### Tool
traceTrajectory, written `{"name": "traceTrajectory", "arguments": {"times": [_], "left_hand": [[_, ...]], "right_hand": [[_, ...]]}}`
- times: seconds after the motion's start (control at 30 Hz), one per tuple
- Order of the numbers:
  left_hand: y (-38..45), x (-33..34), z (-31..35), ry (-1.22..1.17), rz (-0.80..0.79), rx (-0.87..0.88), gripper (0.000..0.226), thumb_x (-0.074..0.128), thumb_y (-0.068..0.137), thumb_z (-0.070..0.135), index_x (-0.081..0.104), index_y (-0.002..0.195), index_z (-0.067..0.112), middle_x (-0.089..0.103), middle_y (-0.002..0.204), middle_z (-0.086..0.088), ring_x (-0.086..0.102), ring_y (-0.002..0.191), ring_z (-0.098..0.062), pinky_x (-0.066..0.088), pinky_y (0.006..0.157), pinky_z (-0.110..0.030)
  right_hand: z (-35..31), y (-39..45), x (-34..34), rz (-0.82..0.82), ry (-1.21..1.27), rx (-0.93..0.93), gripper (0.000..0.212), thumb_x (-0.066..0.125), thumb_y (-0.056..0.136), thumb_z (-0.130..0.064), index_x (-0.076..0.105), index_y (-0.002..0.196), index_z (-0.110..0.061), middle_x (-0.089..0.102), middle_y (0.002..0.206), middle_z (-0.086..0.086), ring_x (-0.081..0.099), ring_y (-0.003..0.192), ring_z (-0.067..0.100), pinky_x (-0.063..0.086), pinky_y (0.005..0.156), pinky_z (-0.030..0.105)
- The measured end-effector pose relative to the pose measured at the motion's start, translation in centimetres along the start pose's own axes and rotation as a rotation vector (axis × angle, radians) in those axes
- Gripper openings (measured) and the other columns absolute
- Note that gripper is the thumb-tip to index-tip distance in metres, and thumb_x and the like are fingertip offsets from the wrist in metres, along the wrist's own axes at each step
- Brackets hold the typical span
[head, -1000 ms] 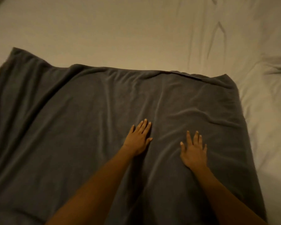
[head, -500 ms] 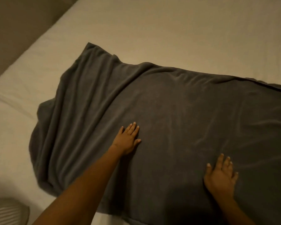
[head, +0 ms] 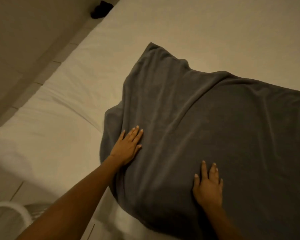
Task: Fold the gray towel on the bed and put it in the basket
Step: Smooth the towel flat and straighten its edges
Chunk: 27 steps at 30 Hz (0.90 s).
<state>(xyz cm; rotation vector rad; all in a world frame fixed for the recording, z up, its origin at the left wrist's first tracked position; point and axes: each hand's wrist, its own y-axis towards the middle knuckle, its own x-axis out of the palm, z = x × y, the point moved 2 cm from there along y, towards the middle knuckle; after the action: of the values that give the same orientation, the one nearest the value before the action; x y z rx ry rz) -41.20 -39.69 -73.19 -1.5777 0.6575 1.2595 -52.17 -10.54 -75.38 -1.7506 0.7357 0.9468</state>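
Gray towel (head: 206, 127) spread over centre and right of frame on the bed (head: 180, 23), rumpled and bunched along its left edge, running out of frame at right; both hands flat on it with straight fingers, gripping nothing, left hand (head: 127, 147) near the bunched edge, right hand (head: 208, 186) lower centre. Likely smoothing only, no fold visible, basket step undone. Bare sheet above and left for folding; bed edge close at lower left, white curved rim (head: 10, 207) there, possibly the basket.

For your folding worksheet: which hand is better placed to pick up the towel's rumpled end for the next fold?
Probably the left hand: it rests flat beside the towel's rumpled end; the right hand lies mid-towel.
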Motion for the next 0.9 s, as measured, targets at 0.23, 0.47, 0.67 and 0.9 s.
{"name": "traceTrajectory", "arguments": {"times": [0.23, 0.47, 0.67, 0.9], "left_hand": [[-2.6, 0.5, -10.4, -0.009, 0.036, -0.120, 0.058, 0.022, 0.103, 0.032, -0.003, 0.153, 0.017, -0.004, 0.162, -0.006, 0.003, 0.150, -0.020, 0.005, 0.121, -0.044], [-1.9, 0.1, -15.0, 0.032, 0.089, -0.120, 0.059, 0.024, 0.102, 0.014, -0.006, 0.152, 0.014, -0.004, 0.161, -0.009, 0.002, 0.150, -0.022, 0.004, 0.121, -0.045], [1.3, -0.1, -15.7, 0.189, 0.033, 0.106, 0.059, 0.032, 0.103, 0.030, 0.002, 0.153, 0.024, -0.001, 0.162, -0.009, 0.007, 0.149, -0.025, 0.006, 0.120, -0.048], [2.2, 0.5, -16.9, 0.249, 0.056, 0.173, 0.052, 0.034, 0.102, 0.029, 0.019, 0.151, 0.021, 0.014, 0.160, -0.009, 0.014, 0.148, -0.025, 0.011, 0.119, -0.047]], "right_hand": [[-14.3, -1.5, 2.4, 0.014, 0.026, -0.293, 0.059, 0.030, 0.100, -0.039, 0.003, 0.151, -0.027, -0.003, 0.160, 0.009, 0.001, 0.147, 0.023, 0.007, 0.118, 0.043], [-23.2, -3.9, 5.3, -0.019, -0.005, -0.564, 0.059, 0.019, 0.099, -0.047, -0.004, 0.150, -0.029, -0.006, 0.160, 0.007, -0.002, 0.147, 0.022, 0.000, 0.118, 0.040], [-25.0, -5.2, 8.5, -0.097, -0.137, -0.648, 0.063, 0.020, 0.098, -0.051, -0.007, 0.150, -0.026, -0.015, 0.159, 0.007, -0.009, 0.147, 0.023, -0.002, 0.118, 0.045], [-26.1, -6.4, 9.2, 0.086, -0.187, -0.659, 0.073, 0.042, 0.089, -0.057, 0.027, 0.148, -0.016, 0.025, 0.154, 0.016, 0.026, 0.142, 0.031, 0.022, 0.113, 0.052]]}}
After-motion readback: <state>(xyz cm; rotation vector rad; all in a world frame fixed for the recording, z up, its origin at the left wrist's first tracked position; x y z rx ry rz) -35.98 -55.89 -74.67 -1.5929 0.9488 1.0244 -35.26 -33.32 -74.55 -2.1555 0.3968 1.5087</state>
